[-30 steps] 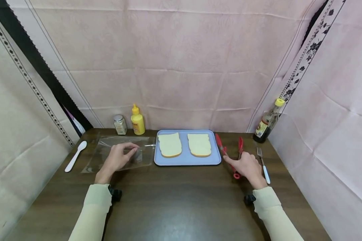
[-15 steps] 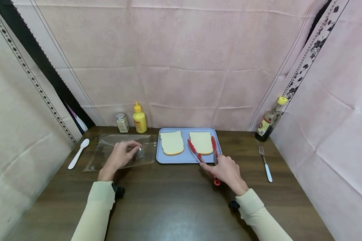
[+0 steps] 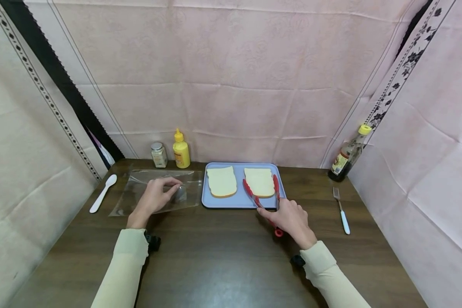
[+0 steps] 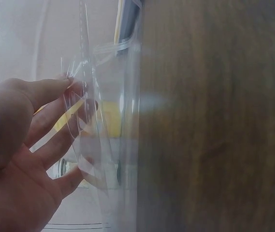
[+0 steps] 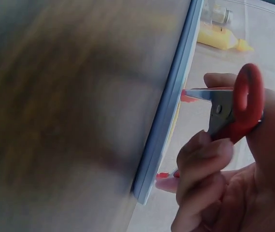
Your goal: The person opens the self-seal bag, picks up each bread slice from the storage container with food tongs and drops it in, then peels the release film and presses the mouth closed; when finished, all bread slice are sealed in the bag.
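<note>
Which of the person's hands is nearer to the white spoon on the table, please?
Left. The left hand pinches the clear plastic bag that lies just beside the white spoon. The right hand holds red tongs at the blue tray, much farther away.

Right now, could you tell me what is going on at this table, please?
A person is working with both hands. The right hand grips red tongs, whose open tips straddle the right-hand bread slice on the blue tray. A second slice lies beside it. The left hand pinches the edge of a clear plastic bag lying on the wooden table.
</note>
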`<state>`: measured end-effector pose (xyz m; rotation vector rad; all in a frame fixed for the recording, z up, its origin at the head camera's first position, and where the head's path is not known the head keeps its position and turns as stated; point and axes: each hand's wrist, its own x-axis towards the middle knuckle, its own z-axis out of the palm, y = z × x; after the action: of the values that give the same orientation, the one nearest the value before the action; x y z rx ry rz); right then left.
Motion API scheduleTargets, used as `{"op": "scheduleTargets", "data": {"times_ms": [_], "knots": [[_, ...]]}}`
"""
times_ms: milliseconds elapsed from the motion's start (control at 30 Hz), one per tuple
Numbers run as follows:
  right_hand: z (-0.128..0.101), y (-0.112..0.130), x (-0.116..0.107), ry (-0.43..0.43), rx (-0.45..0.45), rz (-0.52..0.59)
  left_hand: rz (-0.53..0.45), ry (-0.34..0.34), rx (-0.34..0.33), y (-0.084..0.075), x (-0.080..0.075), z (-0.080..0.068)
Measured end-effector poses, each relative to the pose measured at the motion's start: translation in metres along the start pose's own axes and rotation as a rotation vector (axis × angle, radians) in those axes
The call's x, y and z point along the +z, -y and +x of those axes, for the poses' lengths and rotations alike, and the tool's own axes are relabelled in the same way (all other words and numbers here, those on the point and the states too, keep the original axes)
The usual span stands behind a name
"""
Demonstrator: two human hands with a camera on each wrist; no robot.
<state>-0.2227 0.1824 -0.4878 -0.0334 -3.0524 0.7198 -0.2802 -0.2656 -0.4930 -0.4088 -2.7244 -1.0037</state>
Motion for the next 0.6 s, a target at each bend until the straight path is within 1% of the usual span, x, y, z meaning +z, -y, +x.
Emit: {"op": "scheduleTargets", "data": {"times_ms": [133,233,367,467,600], "knots": [[-0.0012,-0.0013,-0.0004,0.013,-0.005,-0.029,0.001,-0.004,-0.004,0.0003,-0.0002,-0.0009],[-0.0009,-0.002,-0.0003,0.041,-0.001,-0.042,-0.001,-0.007,-0.006,0.0015,-0.0005,-0.0019],[0.0,-0.0018,0.0006,0.062,0.024,-0.025,-0.005,-0.008,-0.008,0.0024,-0.0006,-0.0025],[-0.0009,0.0,0.0012,0.051,0.029,-0.014,-0.007,-0.007,-0.008,0.0016,-0.0012,-0.0024],[-0.0039,0.004,-0.0011,0.008,0.022,-0.038,-0.008,0.0,0.003,0.0003,-0.0015,-0.0006]]}}
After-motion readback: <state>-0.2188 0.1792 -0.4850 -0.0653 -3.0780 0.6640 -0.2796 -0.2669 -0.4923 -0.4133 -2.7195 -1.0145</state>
